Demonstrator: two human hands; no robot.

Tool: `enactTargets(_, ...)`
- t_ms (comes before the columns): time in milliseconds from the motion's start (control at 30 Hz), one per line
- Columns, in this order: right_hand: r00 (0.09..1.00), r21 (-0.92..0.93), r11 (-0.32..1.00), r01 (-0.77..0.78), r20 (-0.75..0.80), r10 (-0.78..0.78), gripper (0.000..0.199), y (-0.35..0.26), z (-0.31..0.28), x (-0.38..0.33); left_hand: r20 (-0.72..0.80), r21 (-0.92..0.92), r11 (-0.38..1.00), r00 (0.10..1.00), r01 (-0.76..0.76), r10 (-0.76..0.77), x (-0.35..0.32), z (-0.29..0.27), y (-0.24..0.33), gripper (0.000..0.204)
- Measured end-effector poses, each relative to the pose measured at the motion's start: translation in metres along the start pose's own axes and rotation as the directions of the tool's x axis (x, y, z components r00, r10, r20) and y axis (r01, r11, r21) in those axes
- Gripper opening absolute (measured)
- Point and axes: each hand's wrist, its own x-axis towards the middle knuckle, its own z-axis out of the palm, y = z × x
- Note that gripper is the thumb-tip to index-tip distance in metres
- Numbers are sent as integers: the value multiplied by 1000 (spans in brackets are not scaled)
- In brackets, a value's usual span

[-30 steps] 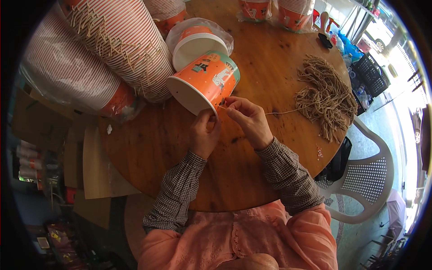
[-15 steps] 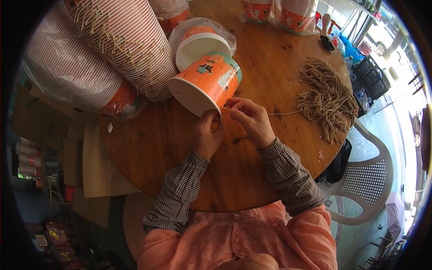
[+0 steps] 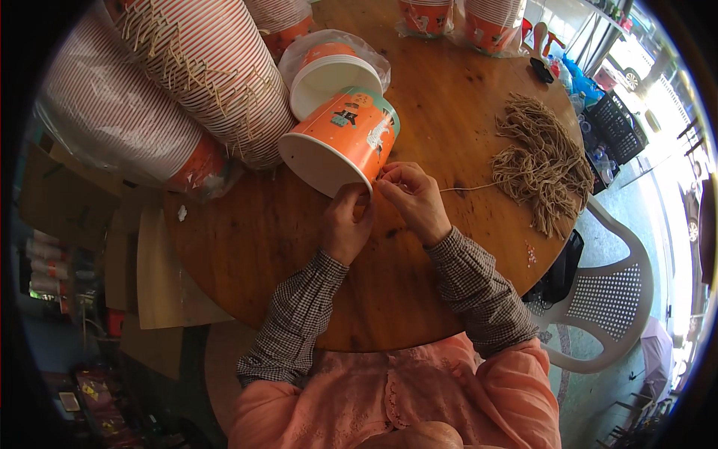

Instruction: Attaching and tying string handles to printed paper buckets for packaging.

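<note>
On round wooden table (image 3: pixel 247 247), orange paper cup (image 3: pixel 340 142) lies tipped, rim gripped by left hand (image 3: pixel 346 224).

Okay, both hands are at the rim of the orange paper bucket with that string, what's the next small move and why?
Probably draw the string taut with the right hand while the left hand steadies the orange bucket: both sets of fingertips meet at its rim, and the string trails loosely to the pile of strings.
</note>
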Motion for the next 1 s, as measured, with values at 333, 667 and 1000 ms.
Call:
enactTargets(333, 993, 138, 986, -99, 80, 88, 18, 3, 1, 0, -87, -157, 984, 993, -87, 74, 7, -3, 6, 25)
enactTargets(667, 996, 112, 992, -51, 73, 43, 16, 0, 10, -3, -96, -413, 894, 968, 174, -232, 6, 1, -6, 13)
enactTargets(1000, 995, 78, 993, -91, 44, 88, 16, 4, 8, 0, -50, -563, 796, 952, 222, -301, 6, -1, -11, 14)
